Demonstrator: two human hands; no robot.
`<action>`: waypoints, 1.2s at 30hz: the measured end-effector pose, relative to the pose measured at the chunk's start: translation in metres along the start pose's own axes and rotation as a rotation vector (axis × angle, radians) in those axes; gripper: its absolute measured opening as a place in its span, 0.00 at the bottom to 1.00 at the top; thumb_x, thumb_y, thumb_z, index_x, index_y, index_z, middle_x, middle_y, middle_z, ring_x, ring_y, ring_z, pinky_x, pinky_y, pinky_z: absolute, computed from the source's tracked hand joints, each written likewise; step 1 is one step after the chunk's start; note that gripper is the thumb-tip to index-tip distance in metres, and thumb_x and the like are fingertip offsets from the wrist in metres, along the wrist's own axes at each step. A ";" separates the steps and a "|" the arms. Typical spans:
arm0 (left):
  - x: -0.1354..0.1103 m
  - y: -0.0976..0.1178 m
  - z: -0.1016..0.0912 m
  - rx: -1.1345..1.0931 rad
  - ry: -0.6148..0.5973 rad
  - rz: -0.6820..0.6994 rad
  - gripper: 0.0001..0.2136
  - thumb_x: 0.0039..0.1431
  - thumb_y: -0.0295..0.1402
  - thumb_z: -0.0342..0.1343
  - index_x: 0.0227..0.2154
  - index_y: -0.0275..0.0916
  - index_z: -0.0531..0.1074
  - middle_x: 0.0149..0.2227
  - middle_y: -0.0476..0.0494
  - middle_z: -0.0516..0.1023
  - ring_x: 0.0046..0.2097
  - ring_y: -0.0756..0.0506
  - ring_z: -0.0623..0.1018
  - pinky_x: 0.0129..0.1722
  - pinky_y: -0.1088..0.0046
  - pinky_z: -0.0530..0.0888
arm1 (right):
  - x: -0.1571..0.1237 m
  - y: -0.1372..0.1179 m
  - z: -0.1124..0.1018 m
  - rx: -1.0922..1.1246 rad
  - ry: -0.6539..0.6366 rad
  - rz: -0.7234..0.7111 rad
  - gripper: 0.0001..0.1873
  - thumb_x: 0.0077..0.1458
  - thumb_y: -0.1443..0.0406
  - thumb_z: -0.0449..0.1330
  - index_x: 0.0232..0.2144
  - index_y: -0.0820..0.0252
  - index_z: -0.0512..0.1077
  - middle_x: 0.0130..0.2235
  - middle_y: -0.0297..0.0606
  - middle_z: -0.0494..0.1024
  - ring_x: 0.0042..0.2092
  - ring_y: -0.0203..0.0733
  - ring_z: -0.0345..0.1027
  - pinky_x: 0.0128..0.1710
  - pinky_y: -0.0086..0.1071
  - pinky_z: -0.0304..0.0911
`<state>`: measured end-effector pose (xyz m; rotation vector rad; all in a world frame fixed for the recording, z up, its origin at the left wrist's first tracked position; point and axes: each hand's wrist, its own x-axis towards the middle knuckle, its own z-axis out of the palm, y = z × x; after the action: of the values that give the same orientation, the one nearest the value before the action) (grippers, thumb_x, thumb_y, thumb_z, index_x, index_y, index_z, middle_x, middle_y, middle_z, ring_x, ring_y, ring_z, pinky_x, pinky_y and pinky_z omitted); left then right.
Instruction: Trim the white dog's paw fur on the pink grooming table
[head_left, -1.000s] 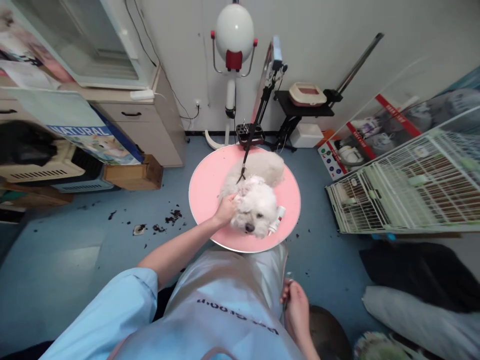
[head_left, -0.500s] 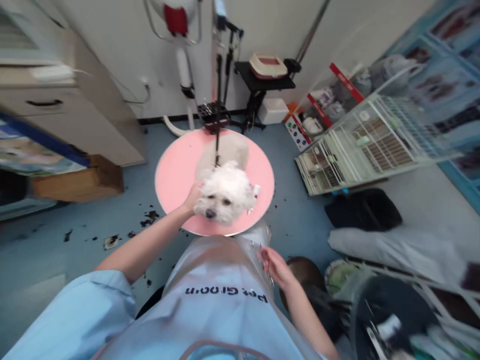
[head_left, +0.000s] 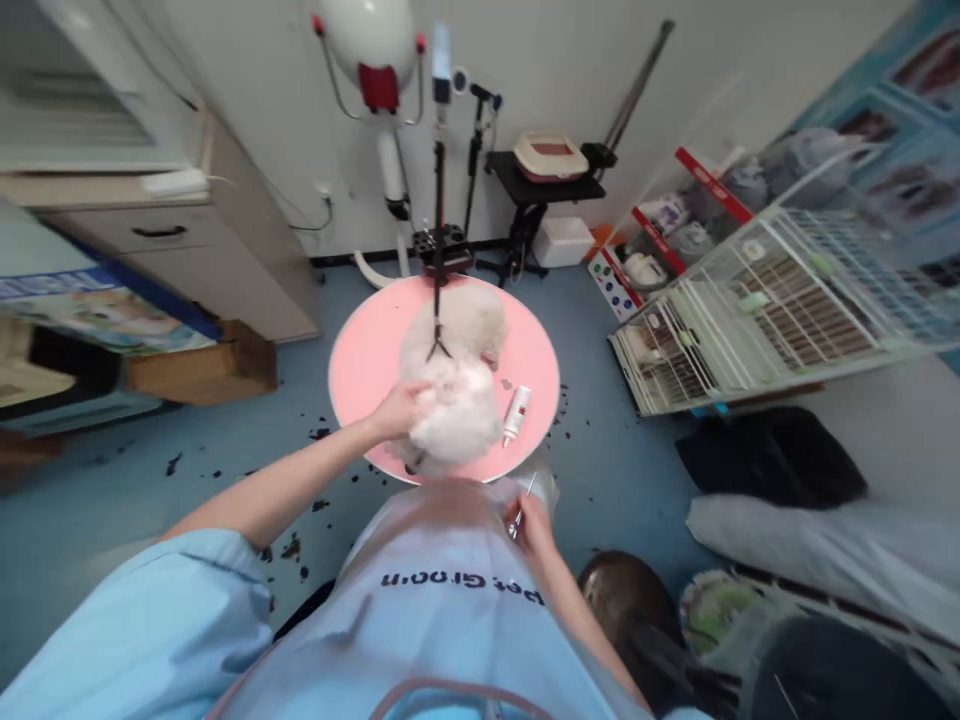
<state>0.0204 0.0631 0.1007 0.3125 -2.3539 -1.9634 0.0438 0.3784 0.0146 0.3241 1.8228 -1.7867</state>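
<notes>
A white curly-coated dog (head_left: 459, 415) is on a round pink table (head_left: 360, 350), with its head lowered toward me and its face mostly hidden. A dark loop strap (head_left: 438, 335) reaches down to its neck. My left hand (head_left: 401, 408) is closed on the dog's ear at the left side of the head. Low by my apron, just off the table's near edge, my right hand (head_left: 531, 522) grips a slim metal tool with finger loops (head_left: 532, 483), its thin tip pointing up. A white squeeze bottle (head_left: 517, 412) lies on the table right of the dog.
Wire cages (head_left: 720, 330) stand to the right, and a drawer cabinet (head_left: 247, 230) to the left. Behind the table are a stand dryer (head_left: 390, 160) and a black side table (head_left: 536, 185) bearing a litter tray. A brown stool (head_left: 628, 600) is near my right arm. Dark hair clippings litter the floor.
The dog's head has turned downward, hiding its face and uncovering the bottle. My left hand has shifted from its cheek to the ear. My right hand has moved slightly left. The view has shifted.
</notes>
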 end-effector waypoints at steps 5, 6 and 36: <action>-0.031 -0.026 0.019 0.256 -0.206 0.058 0.14 0.46 0.30 0.56 0.37 0.37 0.78 0.35 0.47 0.80 0.37 0.44 0.78 0.39 0.74 0.71 | -0.001 -0.002 0.003 -0.285 -0.014 -0.063 0.28 0.37 0.39 0.61 0.12 0.57 0.66 0.19 0.37 0.72 0.23 0.40 0.64 0.25 0.34 0.60; -0.037 -0.029 0.022 0.270 -0.212 0.064 0.13 0.47 0.29 0.55 0.37 0.36 0.78 0.34 0.47 0.80 0.37 0.45 0.77 0.38 0.74 0.71 | 0.000 -0.014 0.000 -0.328 -0.010 -0.093 0.27 0.39 0.41 0.61 0.14 0.58 0.69 0.21 0.37 0.74 0.26 0.42 0.66 0.28 0.34 0.62; -0.074 -0.035 0.063 0.235 0.219 0.049 0.12 0.52 0.38 0.60 0.37 0.37 0.77 0.32 0.45 0.80 0.34 0.45 0.78 0.35 0.72 0.72 | 0.003 -0.073 0.088 -0.640 -0.041 -0.826 0.18 0.53 0.58 0.58 0.45 0.56 0.75 0.55 0.47 0.70 0.56 0.50 0.64 0.54 0.44 0.62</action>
<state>0.0854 0.1328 0.0612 0.4517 -2.4218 -1.5440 0.0207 0.2862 0.0784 -0.8073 2.5739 -1.4880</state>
